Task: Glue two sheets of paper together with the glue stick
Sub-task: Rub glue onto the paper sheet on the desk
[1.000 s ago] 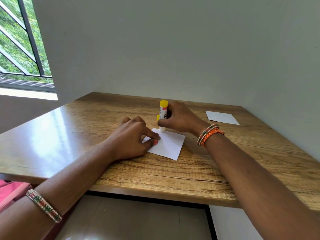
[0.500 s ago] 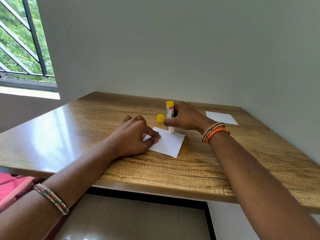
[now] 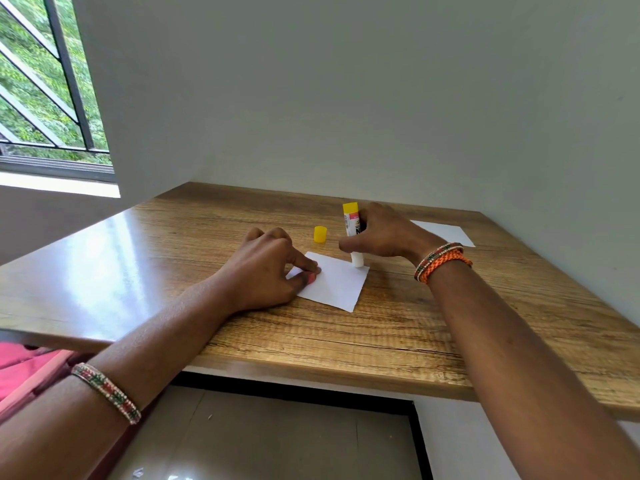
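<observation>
A small white sheet of paper [image 3: 337, 284] lies on the wooden table [image 3: 381, 334]. My left hand [image 3: 266, 271] presses its left part down with curled fingers and thumb. My right hand [image 3: 384, 237] grips a glue stick [image 3: 352, 230] upright, with the white glue tip touching the sheet's far right corner. The stick's yellow cap [image 3: 320, 234] stands on the table just behind the sheet. A second white sheet [image 3: 446, 232] lies flat at the back right, partly hidden by my right hand.
Grey walls close the table in at the back and right. A barred window [image 3: 45, 98] is at the far left. The table's front edge runs across below my forearms, with tiled floor [image 3: 277, 441] underneath.
My right hand has slid the glue stick rightward along the sheet's far edge to its right corner. The yellow cap has come into full view. My left hand has stayed on the paper.
</observation>
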`<state>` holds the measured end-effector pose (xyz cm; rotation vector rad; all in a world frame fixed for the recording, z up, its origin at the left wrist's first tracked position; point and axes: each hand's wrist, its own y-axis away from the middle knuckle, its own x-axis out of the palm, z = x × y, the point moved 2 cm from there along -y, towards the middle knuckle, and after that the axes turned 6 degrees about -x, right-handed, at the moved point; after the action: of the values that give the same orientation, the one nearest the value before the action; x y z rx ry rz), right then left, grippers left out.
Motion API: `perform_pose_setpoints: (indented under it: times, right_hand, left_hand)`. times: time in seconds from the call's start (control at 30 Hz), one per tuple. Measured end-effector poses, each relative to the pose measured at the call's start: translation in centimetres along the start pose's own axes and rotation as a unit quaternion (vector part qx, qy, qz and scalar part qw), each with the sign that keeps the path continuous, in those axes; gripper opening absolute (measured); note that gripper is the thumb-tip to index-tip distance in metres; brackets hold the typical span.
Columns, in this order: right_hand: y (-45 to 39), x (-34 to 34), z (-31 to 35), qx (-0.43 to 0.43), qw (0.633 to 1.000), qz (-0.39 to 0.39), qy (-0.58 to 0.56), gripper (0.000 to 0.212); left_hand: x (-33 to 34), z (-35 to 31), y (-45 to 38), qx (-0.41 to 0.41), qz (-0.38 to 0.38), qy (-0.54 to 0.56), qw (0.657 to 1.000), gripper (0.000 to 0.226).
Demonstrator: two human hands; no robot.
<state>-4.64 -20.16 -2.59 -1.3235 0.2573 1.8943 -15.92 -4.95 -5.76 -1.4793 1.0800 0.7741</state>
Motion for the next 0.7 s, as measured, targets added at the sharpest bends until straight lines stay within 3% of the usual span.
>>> perform_pose_setpoints:
  times: [0.37,0.53,0.7]
  right_hand:
    - [0.7,-0.8,-0.1,0.041,0.998,0.048,0.025,0.019]
    - [0.7,-1.8,-0.1,0.041,0.998,-0.046,-0.032,0.019]
    - [0.6,-1.1,0.5,0.004,0.994,-0.103,-0.027,0.024]
  left_hand:
    - [-0.1,-0.1,0.1,-0.002,0.01,0.008,1.0,0.03]
    - [-0.1,-0.2,0.2,-0.004,0.016,0.019,1.0,0.033]
    - [1.0,0.3,-0.1,-0.001,0.079,0.037,0.996,0.05]
